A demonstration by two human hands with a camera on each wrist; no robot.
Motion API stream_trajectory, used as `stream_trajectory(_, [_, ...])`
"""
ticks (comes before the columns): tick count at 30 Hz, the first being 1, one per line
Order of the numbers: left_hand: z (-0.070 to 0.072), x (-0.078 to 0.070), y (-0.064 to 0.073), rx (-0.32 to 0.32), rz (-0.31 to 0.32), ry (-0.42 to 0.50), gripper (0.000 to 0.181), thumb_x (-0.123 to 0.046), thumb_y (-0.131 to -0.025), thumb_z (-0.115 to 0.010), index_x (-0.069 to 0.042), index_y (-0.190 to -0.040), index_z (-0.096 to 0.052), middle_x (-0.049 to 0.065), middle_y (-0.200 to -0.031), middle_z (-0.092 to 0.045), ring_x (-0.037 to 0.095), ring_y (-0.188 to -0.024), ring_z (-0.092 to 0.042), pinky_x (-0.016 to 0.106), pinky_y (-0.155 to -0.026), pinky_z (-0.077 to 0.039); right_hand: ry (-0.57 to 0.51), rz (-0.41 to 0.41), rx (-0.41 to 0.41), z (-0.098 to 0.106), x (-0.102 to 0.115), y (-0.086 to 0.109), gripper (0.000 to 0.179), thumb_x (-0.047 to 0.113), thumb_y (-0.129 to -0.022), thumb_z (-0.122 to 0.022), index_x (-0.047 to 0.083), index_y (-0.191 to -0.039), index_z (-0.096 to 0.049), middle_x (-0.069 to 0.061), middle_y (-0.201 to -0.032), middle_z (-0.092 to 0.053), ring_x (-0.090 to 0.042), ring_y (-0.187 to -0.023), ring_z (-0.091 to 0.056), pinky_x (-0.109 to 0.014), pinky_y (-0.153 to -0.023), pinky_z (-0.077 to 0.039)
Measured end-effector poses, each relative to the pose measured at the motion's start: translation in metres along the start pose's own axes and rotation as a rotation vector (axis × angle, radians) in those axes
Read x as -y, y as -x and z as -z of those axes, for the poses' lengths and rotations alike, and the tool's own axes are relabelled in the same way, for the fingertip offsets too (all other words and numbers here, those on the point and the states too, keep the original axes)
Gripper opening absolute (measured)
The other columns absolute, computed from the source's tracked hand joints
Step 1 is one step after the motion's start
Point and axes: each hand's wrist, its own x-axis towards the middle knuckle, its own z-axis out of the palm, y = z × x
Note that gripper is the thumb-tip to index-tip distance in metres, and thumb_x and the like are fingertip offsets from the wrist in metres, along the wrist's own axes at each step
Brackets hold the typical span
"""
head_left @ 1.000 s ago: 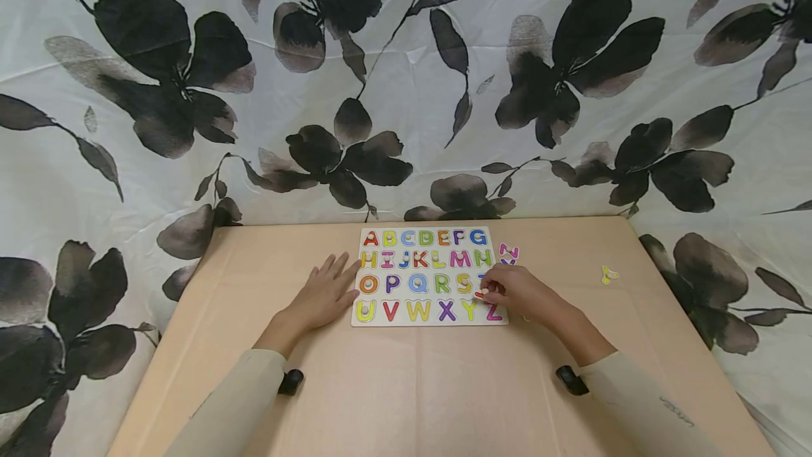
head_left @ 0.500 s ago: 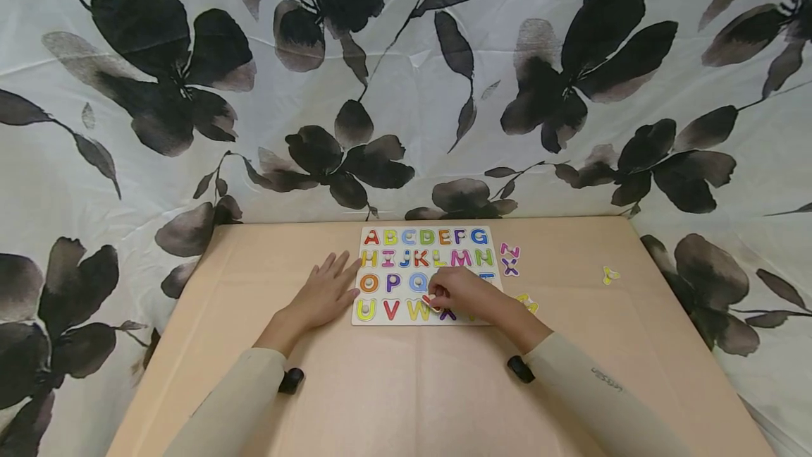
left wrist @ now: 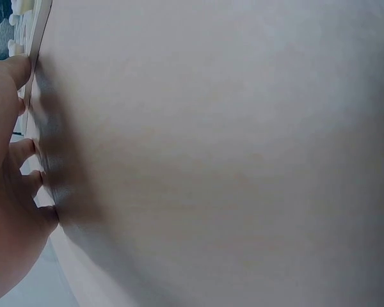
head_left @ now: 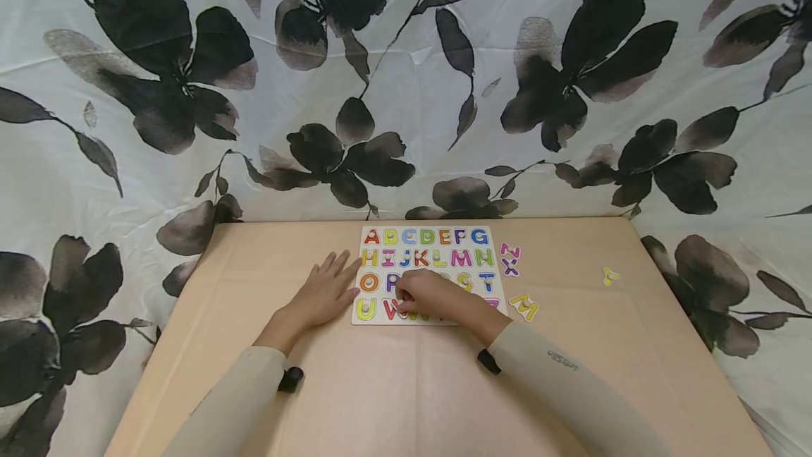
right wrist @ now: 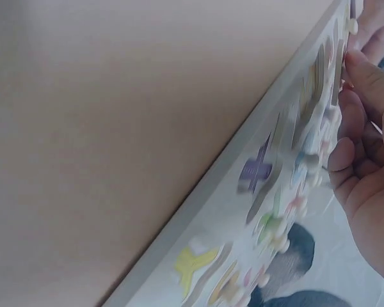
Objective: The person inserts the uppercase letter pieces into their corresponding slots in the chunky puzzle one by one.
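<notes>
A white alphabet puzzle board with coloured letters lies flat on the table. My left hand rests on the table with its fingers spread, thumb and fingertips at the board's left edge. My right hand is over the bottom row, pinching a small red letter piece just right of the red V. In the right wrist view, thumb and finger meet at a thin piece by the board, mostly hidden. The right hand covers part of the P-to-S row and the letters right of the V.
Loose letter pieces lie right of the board: a pink one, a purple X, a yellow zigzag letter and, farther right, a yellow Y. A floral cloth hangs behind the table.
My right hand has moved left across the board with the red piece, from the right edge to beside the V. The yellow zigzag letter is uncovered. The left hand has stayed put.
</notes>
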Motion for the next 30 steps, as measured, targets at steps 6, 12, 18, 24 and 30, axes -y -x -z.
stream_trajectory(6, [0.000, 0.003, 0.004, -0.002, -0.016, 0.001, 0.066, -0.043, -0.106, -0.053, -0.019, -0.163, -0.033, 0.017, -0.172, -0.022, 0.045, -0.159, -0.015, 0.071, -0.123, -0.017, 0.065, 0.025, -0.002, -0.013, 0.016, -0.008, 0.023, 0.027, -0.094, -0.078, 0.017, -0.080, -0.063, 0.008, -0.072, -0.050, -0.004, -0.067, -0.046, -0.016, -0.058, -0.036])
stream_trajectory(12, [0.001, 0.004, 0.007, 0.024, -0.015, 0.011, 0.066, -0.044, -0.106, -0.052, -0.020, -0.164, -0.031, 0.015, -0.172, -0.019, 0.044, -0.159, -0.013, 0.070, -0.124, -0.014, 0.091, -0.042, -0.022, -0.021, 0.030, -0.013, 0.022, 0.026, -0.094, -0.077, 0.016, -0.081, -0.063, 0.007, -0.071, -0.051, -0.006, -0.065, -0.046, -0.017, -0.056, -0.034])
stream_trajectory(18, [0.001, 0.006, 0.011, 0.037, -0.016, 0.007, 0.066, -0.045, -0.106, -0.051, -0.022, -0.165, -0.029, 0.014, -0.173, -0.017, 0.043, -0.160, -0.011, 0.069, -0.125, -0.013, 0.104, -0.079, -0.046, -0.026, 0.036, -0.012, 0.024, 0.023, -0.093, -0.077, 0.015, -0.080, -0.060, 0.007, -0.071, -0.051, -0.008, -0.065, -0.047, -0.019, -0.059, -0.037])
stream_trajectory(24, [0.001, 0.008, 0.013, 0.039, -0.024, 0.010, 0.066, -0.044, -0.106, -0.052, -0.021, -0.164, -0.030, 0.015, -0.173, -0.018, 0.044, -0.159, -0.012, 0.070, -0.124, -0.013, 0.062, -0.088, -0.042, -0.024, 0.038, -0.006, 0.020, 0.024, -0.093, -0.077, 0.014, -0.085, -0.062, 0.008, -0.070, -0.050, -0.006, -0.065, -0.046, -0.019, -0.058, -0.035])
stream_trajectory(30, [0.003, 0.007, 0.014, 0.029, -0.040, 0.007, 0.066, -0.042, -0.106, -0.053, -0.019, -0.164, -0.032, 0.017, -0.172, -0.020, 0.046, -0.158, -0.014, 0.071, -0.123, -0.015, -0.010, -0.120, -0.025, -0.008, 0.032, 0.008, 0.014, 0.023, -0.094, -0.076, 0.013, -0.097, -0.068, 0.007, -0.074, -0.053, -0.007, -0.070, -0.049, -0.020, -0.061, -0.039])
